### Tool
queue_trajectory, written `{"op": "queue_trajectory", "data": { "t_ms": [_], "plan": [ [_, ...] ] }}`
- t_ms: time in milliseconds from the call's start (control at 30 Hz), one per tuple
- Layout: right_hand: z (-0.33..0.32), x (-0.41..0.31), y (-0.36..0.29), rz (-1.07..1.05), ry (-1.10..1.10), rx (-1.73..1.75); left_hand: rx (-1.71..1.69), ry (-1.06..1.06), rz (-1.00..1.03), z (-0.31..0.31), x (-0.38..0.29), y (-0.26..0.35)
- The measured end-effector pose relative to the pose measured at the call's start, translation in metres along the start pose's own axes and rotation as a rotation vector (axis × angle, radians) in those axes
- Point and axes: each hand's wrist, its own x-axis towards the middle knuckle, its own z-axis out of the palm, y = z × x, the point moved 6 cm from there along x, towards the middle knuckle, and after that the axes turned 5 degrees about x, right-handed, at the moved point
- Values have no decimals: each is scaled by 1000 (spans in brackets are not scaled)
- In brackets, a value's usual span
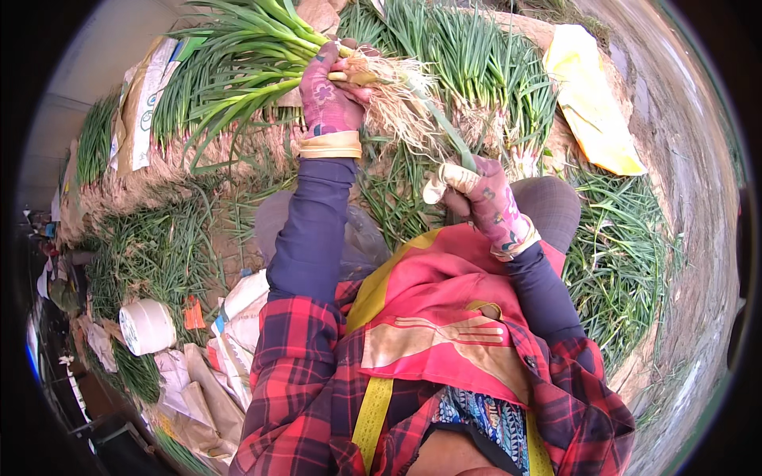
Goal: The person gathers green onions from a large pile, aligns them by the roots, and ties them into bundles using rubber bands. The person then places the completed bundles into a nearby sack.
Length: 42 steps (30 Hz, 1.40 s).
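Observation:
My left hand [326, 95], in a pink flowered glove, is closed around a bunch of green garlic [277, 50]. The leaves fan out to the left, and pale stringy roots [402, 104] hang out to the right. A long flat green leaf [446, 126] stretches from the root end down to my right hand [489, 193]. That hand, gloved in the same pattern with pale fingertips, pinches the leaf's lower end above my knee. Behind the bunch, rows of green garlic [476, 59] lie with their roots towards me.
Loose green leaves [619, 268] cover the ground on the right, with another heap [158, 244] on the left. A white tub [147, 326] lies among sacks [238, 315] at lower left. A yellow-white sack [586, 89] rests at upper right, beside wet ground [673, 107].

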Motion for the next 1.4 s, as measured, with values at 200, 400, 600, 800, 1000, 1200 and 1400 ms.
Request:
{"op": "queue_trajectory", "data": {
  "t_ms": [200, 400, 600, 800, 1000, 1200, 1400],
  "plan": [
    [-26, -29, -34, -387, 164, -138, 192, 285, 227, -39, -7, 37],
    [-34, -27, -20, 7, 54, -629, 250, 461, 432, -82, -26, 96],
    [5, 22, -39, -295, 56, -966, 238, 442, 417, -64, -53, 83],
    [72, 70, -47, -702, -7, -1032, 231, 410, 294, -65, -61, 42],
    [85, 47, -5, 7, -268, -675, 428, 427, 416, -76, -78, 36],
    [51, -5, -17, -17, -589, -390, 442, 428, 243, -98, -83, 45],
    [-7, 54, -12, -76, -66, -1080, 532, 249, 119, -88, -81, 30]
  ]
}}
